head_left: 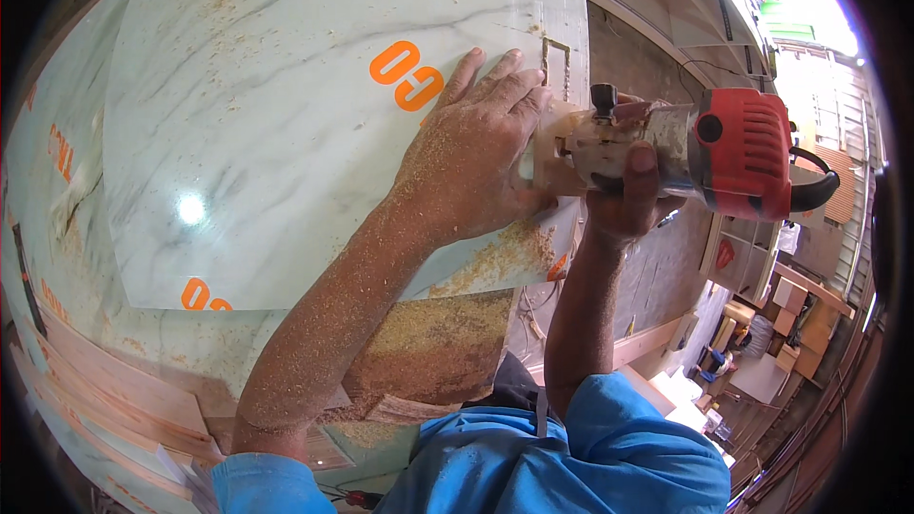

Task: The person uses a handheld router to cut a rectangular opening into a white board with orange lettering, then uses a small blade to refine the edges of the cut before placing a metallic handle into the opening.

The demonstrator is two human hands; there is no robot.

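My left hand (476, 143) rests with fingers apart on a white marble-patterned sheet (276, 67) with orange printing, beside a pale template or base plate (554, 148). Sawdust coats this hand and forearm. My right hand (630, 205) is closed around the metal body of a red and silver router (745, 157), which lies sideways at the sheet's right edge, its plate end toward my left hand. Just above that plate, a narrow rectangular cut (555, 55) shows in the sheet. The router's bit is hidden from view.
Below the sheet are a sawdust-covered board (433, 347) and stacked wood strips (114, 390) at lower left. Right of the bench is a grey floor (643, 286) with cables. Farther right stand wooden offcuts (814, 333), and pale shelving (685, 0) is at upper right.
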